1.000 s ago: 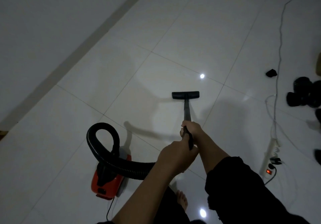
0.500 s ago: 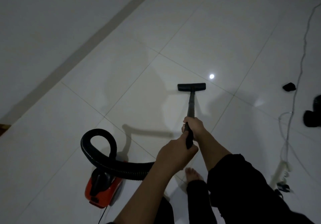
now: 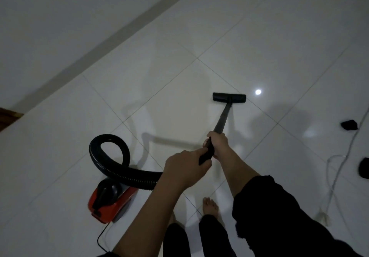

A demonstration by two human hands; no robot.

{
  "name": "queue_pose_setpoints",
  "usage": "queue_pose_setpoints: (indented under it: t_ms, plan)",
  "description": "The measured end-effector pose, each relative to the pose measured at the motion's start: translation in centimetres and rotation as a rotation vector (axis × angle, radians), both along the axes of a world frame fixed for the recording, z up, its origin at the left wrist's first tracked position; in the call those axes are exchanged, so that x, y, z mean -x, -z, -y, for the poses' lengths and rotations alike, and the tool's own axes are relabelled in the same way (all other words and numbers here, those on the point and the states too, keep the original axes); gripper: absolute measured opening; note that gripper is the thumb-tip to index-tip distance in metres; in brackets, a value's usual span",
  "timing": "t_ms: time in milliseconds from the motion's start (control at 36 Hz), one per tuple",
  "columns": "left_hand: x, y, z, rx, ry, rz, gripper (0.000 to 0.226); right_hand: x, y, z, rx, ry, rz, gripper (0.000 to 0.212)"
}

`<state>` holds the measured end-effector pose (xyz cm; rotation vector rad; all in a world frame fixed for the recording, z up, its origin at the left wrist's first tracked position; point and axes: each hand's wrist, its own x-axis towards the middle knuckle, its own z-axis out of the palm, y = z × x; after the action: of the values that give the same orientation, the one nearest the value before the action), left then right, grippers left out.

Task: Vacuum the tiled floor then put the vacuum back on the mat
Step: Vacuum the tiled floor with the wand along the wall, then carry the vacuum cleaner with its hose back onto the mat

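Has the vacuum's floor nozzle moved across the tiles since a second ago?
Yes. The floor nozzle on the wand has slid forward: its right end now reaches the diagonal grout line it earlier sat short of.

Bare left forearm, loose black sleeve pushed up on the right arm, dark trouser legs, bare feet below.

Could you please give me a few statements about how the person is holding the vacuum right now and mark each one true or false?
1. Both the left hand and right hand grip the wand. True.
2. The floor nozzle is lifted in the air. False: it rests on the tiled floor.
3. The red vacuum body sits to the person's left. True.
4. The hose lies straight. False: it curls in a loop.
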<state>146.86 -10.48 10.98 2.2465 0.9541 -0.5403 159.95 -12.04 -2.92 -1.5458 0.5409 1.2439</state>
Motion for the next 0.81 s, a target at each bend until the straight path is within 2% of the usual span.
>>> queue_pose_setpoints:
  t_ms: [139, 250, 361, 472, 556, 639, 694, 806]
  plan:
    - [2.2, -0.3, -0.4, -0.242, -0.013, 0.05, 0.052, 0.9, -0.3, -1.2, -0.023, 0.015, -0.051, 0.053]
    - [5.3, -1.2, -0.7, -0.383, -0.037, 0.04, 0.065, 2.2, -1.1, -1.7, -0.07, -0.019, -0.084, 0.05]
    - [8.3, -1.0, -0.9, -0.567, -0.045, 0.116, 0.055, 4.0, -1.7, -2.3, -0.12, -0.079, -0.082, 0.064]
    - [10.3, -0.7, -1.6, -0.679, -0.135, 0.174, 0.047, 5.9, -2.0, -2.8, -0.158, -0.238, -0.023, 0.074]
    - [11.9, -0.6, -2.2, -0.691, -0.215, 0.183, 0.046, 7.6, -2.9, -2.8, -0.099, -0.559, 0.141, 0.071]
    - [13.4, -0.4, -2.6, -0.67, -0.251, 0.187, 0.05, 9.2, -3.9, -1.8, -0.051, -0.95, 0.422, 0.052]
    - [14.1, -0.7, -3.0, -0.683, -0.272, 0.199, 0.054, 10.5, -4.9, -0.9, -0.067, -1.054, 0.555, 0.051]
    - [15.7, -1.5, -4.1, -0.683, -0.303, 0.255, 0.057, 12.6, -5.7, 0.9, -0.236, -1.159, 0.763, 0.056]
